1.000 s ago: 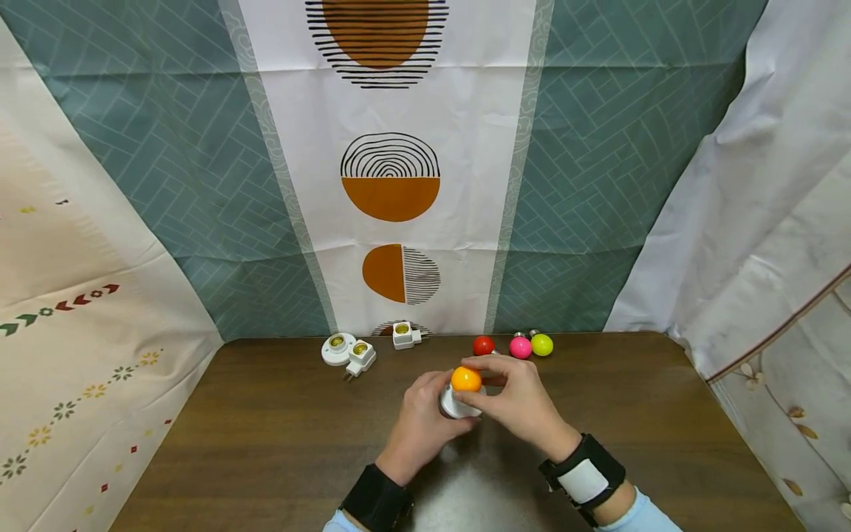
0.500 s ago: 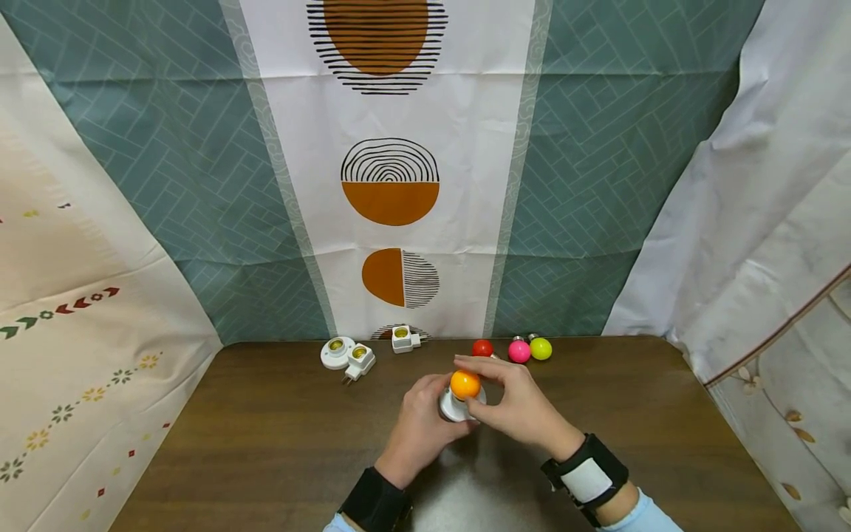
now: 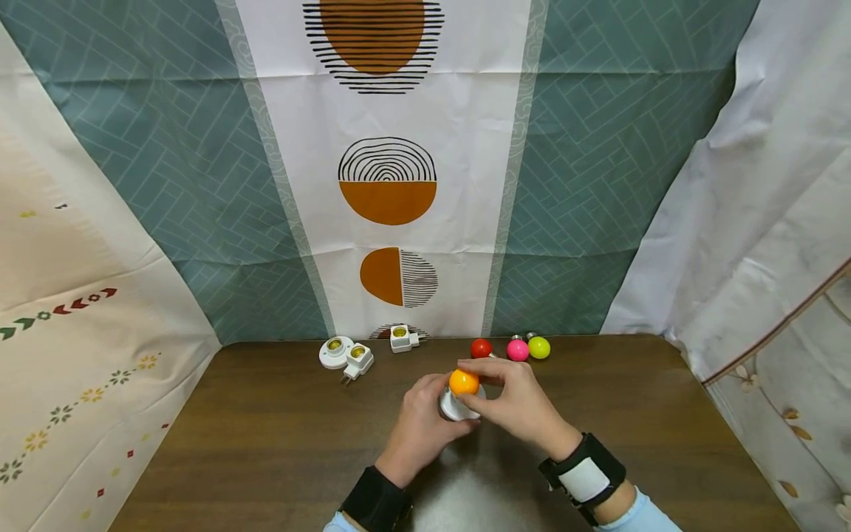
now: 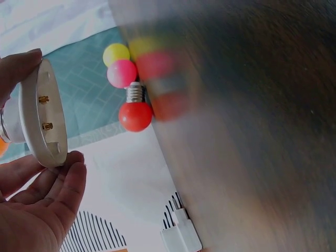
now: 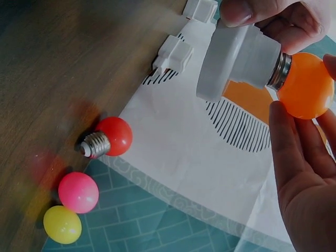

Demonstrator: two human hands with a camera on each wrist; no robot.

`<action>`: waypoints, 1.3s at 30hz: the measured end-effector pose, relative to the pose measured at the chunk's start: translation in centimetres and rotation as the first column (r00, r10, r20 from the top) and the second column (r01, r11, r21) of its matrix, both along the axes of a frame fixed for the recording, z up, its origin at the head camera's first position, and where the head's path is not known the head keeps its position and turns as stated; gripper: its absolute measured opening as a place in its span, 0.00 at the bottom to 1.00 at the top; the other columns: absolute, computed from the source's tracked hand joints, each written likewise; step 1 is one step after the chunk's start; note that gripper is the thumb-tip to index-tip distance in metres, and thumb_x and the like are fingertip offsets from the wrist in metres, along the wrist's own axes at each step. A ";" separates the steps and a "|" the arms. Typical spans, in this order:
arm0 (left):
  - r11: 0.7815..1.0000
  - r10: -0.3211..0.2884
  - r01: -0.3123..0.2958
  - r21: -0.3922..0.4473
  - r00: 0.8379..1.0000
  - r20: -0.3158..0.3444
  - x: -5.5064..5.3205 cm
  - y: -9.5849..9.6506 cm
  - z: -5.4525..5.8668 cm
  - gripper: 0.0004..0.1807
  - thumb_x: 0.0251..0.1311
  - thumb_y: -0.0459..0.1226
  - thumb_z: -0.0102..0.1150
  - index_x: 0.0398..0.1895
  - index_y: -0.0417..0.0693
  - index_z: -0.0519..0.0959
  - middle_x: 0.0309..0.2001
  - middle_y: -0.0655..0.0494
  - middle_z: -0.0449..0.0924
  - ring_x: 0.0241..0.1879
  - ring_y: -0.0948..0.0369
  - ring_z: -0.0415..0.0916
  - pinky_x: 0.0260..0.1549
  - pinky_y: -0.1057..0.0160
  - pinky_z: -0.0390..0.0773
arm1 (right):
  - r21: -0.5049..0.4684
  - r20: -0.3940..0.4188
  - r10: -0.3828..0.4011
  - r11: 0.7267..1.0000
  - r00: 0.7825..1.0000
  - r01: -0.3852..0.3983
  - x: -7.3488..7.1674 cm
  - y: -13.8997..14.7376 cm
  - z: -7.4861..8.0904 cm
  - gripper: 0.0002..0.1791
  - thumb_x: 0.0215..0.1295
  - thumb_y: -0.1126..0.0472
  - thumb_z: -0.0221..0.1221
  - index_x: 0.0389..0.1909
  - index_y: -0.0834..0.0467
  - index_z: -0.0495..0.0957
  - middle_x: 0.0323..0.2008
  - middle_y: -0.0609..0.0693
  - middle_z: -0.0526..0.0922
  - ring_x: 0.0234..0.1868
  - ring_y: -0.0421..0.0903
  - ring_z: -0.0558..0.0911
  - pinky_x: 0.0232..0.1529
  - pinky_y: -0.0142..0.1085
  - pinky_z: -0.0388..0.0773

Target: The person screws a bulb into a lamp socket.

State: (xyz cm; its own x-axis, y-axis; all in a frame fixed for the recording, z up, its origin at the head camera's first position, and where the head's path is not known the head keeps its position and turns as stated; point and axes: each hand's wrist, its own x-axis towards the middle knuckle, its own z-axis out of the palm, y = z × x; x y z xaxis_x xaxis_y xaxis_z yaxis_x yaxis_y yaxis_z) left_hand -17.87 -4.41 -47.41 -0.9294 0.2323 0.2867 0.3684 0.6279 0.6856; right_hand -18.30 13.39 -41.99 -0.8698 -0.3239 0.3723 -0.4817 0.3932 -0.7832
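My left hand [image 3: 420, 421] grips a white round lamp holder [image 5: 236, 58] by its base, thumb on one side and fingers on the other. The left wrist view shows the base's underside with two brass terminals. An orange bulb [image 5: 305, 86] stands at the holder's socket, and part of its metal screw base [image 5: 279, 72] still shows outside. Thumb and fingers of my right hand [image 3: 521, 403] are around the bulb's globe, pinching it. Both hands are above the table, in the middle of the head view.
On the brown table [image 3: 266, 451], a red bulb [image 3: 482, 348], a pink bulb [image 3: 518, 350] and a yellow-green bulb [image 3: 539, 348] lie along the back edge. Left of them are another round lamp holder [image 3: 329, 359] and two white plug-in sockets [image 3: 360, 359]. Patterned cloth hangs behind.
Half a second ago the right thumb was lower and farther from the orange bulb; now it is back against the globe. The left hand keeps its hold on the lamp holder.
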 end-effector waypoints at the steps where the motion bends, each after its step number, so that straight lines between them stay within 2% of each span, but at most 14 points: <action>1: 1.000 -0.001 0.001 0.002 1.000 0.001 0.0 0.0 0.0 0.35 0.38 0.52 0.74 0.54 0.55 0.75 0.48 0.62 0.76 0.45 0.63 0.74 0.45 0.62 0.78 | -0.004 -0.005 -0.008 1.000 1.000 0.008 0.0 0.0 0.0 0.22 0.47 0.56 0.71 0.47 0.46 0.81 0.46 0.43 0.83 0.46 0.38 0.81 0.47 0.33 0.79; 6: 1.000 -0.008 0.008 0.011 1.000 0.009 0.0 0.1 -0.1 0.35 0.38 0.52 0.74 0.54 0.56 0.75 0.48 0.62 0.76 0.45 0.63 0.74 0.45 0.62 0.78 | -0.009 -0.002 -0.066 0.998 0.998 0.066 0.1 0.0 -0.2 0.24 0.43 0.49 0.73 0.44 0.44 0.81 0.43 0.38 0.84 0.43 0.34 0.82 0.43 0.29 0.79; 10: 1.000 -0.012 0.012 0.011 1.000 0.011 0.0 0.1 -0.2 0.36 0.38 0.52 0.74 0.54 0.56 0.75 0.49 0.62 0.76 0.46 0.63 0.74 0.46 0.61 0.78 | 0.006 0.013 -0.077 0.997 0.997 0.077 0.2 0.1 0.0 0.29 0.40 0.44 0.72 0.49 0.41 0.79 0.48 0.36 0.81 0.47 0.33 0.80 0.46 0.32 0.79; 12: 1.000 -0.010 0.010 0.010 1.000 0.008 0.0 0.1 -0.1 0.36 0.38 0.52 0.74 0.54 0.55 0.75 0.49 0.62 0.76 0.46 0.63 0.74 0.46 0.61 0.78 | 0.010 0.018 -0.050 0.999 0.999 0.050 0.1 0.2 0.1 0.31 0.42 0.47 0.73 0.52 0.40 0.77 0.51 0.36 0.80 0.51 0.35 0.79 0.49 0.34 0.78; 18: 1.000 0.002 -0.002 -0.011 1.000 0.008 0.0 0.1 0.0 0.36 0.38 0.51 0.74 0.56 0.53 0.75 0.50 0.60 0.75 0.48 0.62 0.74 0.48 0.60 0.77 | 0.034 0.038 0.096 0.995 0.995 -0.097 -0.1 0.6 0.2 0.35 0.46 0.63 0.71 0.58 0.41 0.72 0.60 0.39 0.74 0.59 0.39 0.74 0.55 0.42 0.74; 22: 1.000 0.001 -0.001 -0.013 1.000 0.019 0.1 0.2 0.1 0.37 0.38 0.50 0.74 0.56 0.52 0.74 0.50 0.60 0.75 0.48 0.62 0.74 0.48 0.60 0.77 | 0.044 0.053 0.133 0.990 0.990 -0.135 -0.1 0.7 0.2 0.34 0.49 0.64 0.68 0.59 0.44 0.72 0.60 0.39 0.74 0.58 0.40 0.75 0.56 0.42 0.74; 27: 1.000 -0.006 0.006 -0.006 1.000 0.012 0.1 0.1 0.0 0.36 0.38 0.50 0.74 0.56 0.53 0.75 0.50 0.60 0.75 0.47 0.63 0.74 0.47 0.61 0.78 | 0.031 0.075 0.124 0.991 0.989 -0.127 0.0 0.6 0.2 0.28 0.52 0.62 0.68 0.56 0.47 0.75 0.56 0.45 0.78 0.54 0.41 0.77 0.53 0.38 0.76; 32: 1.000 -0.009 0.009 -0.007 1.000 -0.005 0.1 0.2 -0.2 0.37 0.37 0.49 0.75 0.55 0.53 0.75 0.49 0.61 0.76 0.46 0.63 0.74 0.47 0.62 0.78 | -0.023 0.111 0.126 0.992 0.986 -0.124 0.6 0.3 1.1 0.25 0.51 0.66 0.68 0.53 0.55 0.78 0.53 0.53 0.80 0.52 0.46 0.79 0.51 0.39 0.77; 35: 1.000 -0.008 0.008 -0.001 1.000 -0.015 0.1 0.2 -0.2 0.37 0.36 0.50 0.75 0.55 0.53 0.75 0.48 0.61 0.76 0.46 0.63 0.74 0.46 0.62 0.78 | -0.035 0.101 0.107 0.994 0.989 -0.104 0.8 0.2 1.4 0.24 0.49 0.68 0.68 0.51 0.58 0.79 0.50 0.53 0.81 0.50 0.49 0.80 0.49 0.40 0.78; 39: 1.000 -0.002 0.002 0.002 1.000 -0.015 0.1 0.3 -0.2 0.37 0.36 0.50 0.75 0.55 0.54 0.75 0.48 0.61 0.76 0.45 0.64 0.74 0.45 0.62 0.78 | -0.031 0.085 0.061 0.998 0.995 -0.058 0.3 0.4 0.5 0.23 0.47 0.63 0.71 0.48 0.53 0.80 0.47 0.49 0.83 0.47 0.44 0.81 0.46 0.36 0.79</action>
State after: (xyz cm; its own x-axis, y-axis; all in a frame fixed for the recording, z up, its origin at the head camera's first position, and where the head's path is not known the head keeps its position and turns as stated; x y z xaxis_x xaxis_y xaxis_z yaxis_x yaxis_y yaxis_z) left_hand -17.73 -4.10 -47.65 -0.9245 0.2337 0.3012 0.3801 0.6258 0.6811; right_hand -18.04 13.74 -41.48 -0.8784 -0.3665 0.3068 -0.4342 0.3433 -0.8329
